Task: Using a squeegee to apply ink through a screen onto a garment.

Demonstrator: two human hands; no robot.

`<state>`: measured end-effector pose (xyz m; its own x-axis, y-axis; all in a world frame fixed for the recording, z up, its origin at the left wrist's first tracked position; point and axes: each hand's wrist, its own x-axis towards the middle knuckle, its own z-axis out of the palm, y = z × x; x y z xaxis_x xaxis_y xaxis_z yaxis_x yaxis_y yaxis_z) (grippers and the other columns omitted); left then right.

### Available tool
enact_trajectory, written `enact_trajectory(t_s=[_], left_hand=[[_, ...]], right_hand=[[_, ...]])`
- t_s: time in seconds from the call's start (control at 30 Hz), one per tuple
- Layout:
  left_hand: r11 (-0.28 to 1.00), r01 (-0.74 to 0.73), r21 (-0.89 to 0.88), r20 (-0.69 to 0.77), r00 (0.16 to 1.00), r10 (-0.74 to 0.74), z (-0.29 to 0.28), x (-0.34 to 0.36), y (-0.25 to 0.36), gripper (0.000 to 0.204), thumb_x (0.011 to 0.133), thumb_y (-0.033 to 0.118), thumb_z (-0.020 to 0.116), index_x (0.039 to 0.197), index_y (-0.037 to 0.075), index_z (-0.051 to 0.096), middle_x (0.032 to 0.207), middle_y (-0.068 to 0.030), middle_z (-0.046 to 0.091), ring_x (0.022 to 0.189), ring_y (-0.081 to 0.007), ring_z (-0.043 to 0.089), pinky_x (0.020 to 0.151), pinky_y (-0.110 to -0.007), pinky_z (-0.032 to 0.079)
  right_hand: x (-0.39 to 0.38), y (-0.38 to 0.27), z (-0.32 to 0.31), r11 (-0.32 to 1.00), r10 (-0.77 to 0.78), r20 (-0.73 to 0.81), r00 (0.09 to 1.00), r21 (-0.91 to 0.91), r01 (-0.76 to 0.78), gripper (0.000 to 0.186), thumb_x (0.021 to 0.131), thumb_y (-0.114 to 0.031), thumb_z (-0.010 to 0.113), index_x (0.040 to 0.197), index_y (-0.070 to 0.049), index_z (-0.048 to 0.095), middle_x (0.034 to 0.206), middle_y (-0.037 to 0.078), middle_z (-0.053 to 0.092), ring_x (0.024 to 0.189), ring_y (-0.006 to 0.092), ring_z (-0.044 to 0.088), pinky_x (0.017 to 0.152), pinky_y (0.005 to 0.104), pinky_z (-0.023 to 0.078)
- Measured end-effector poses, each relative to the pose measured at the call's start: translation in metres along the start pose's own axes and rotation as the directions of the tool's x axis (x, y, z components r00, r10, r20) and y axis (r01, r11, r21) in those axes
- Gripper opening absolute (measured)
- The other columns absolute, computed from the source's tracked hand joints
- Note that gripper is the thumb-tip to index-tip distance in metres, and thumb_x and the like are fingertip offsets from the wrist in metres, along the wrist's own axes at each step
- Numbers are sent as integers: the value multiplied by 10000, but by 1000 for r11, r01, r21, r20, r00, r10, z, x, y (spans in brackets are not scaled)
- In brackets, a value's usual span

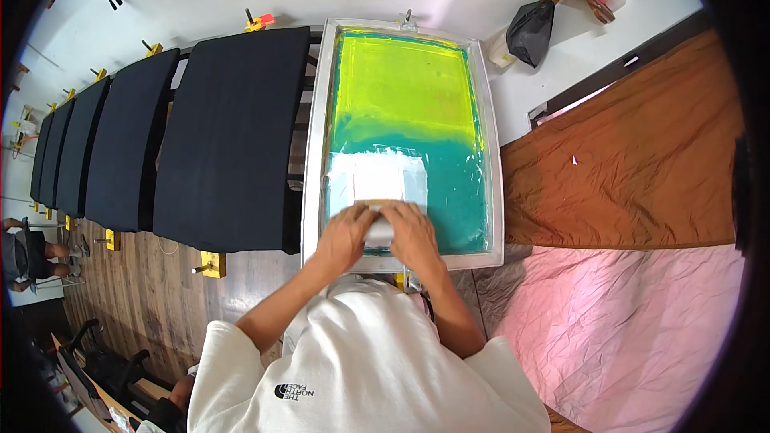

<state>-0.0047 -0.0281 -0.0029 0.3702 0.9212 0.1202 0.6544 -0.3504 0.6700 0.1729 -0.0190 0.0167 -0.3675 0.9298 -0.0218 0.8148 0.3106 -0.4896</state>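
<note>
Pale tool: from where I stand, the pale hand tool (pixel 378 232) sits inside the screen frame (pixel 315 144), toward the wearer's end and left of the frame's middle.
Grip: left hand (pixel 343 236) and right hand (pixel 411 231) both curl over the tool, thumbs almost meeting; their undersides are hidden.
Nearer hand: neither, as both are on it, one each side.
Long axis: mostly covered by the fingers; I can't tell it for sure.
Key relation: the white patch (pixel 377 176) lies just beyond the hands, toward the frame's far end, so the line that matters seems to be the frame's length.
Inside the frame: yellow-green colour (pixel 405 84) fills the far part, teal (pixel 455 184) the rest around the white.
Black bag: the bag (pixel 531 32) hangs off the frame's far right corner, contents hidden.
Left of the frame: black-covered boards (pixel 233 136) in a row.
</note>
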Motion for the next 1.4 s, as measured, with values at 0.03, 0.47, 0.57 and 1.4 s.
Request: enact_trajectory(t_s=[0.03, 0.47, 0.57, 1.4], left_hand=[[1000, 3, 11, 6, 1000, -3, -1, -11, 9, 553, 662, -97, 632, 1201, 15, 583, 1157, -224, 623, 1058, -416, 599, 911, -456, 502], [999, -28, -32, -103, 994, 25, -7, 63, -36, 330, 749, -42, 599, 1056, 59, 671, 965, -192, 669, 901, -407, 645, 762, -479, 529], [997, 60, -40, -19, 998, -61, -12, 76, -38, 330, 763, -26, 644, 1080, 68, 660, 1030, -193, 656, 921, -401, 643, 777, -480, 533], [989, -66, 131, -152, 985, 86, 7, 34, -26, 384, 802, -67, 508, 1172, -33, 606, 1219, -268, 597, 1116, -421, 591, 962, -446, 482]], right_hand=[[-13, -4, -1, 1000, -12, -1, 1000, 6, 12, 480, 682, 80, 618, 1142, -61, 614, 1127, 105, 605, 1081, 323, 563, 862, 454, 484], [74, 23, -12, 991, -17, 69, 997, -128, 26, 431, 702, 73, 607, 1103, -77, 648, 1071, 132, 648, 1029, 352, 602, 854, 470, 513], [83, 24, -14, 992, -16, 65, 998, -127, 24, 466, 709, 78, 603, 1141, -95, 638, 1072, 122, 644, 1031, 351, 598, 856, 468, 516], [41, 11, 14, 995, -79, -213, 974, -78, 64, 488, 700, 131, 569, 1157, -27, 630, 1164, 156, 629, 1109, 356, 575, 926, 429, 495]])
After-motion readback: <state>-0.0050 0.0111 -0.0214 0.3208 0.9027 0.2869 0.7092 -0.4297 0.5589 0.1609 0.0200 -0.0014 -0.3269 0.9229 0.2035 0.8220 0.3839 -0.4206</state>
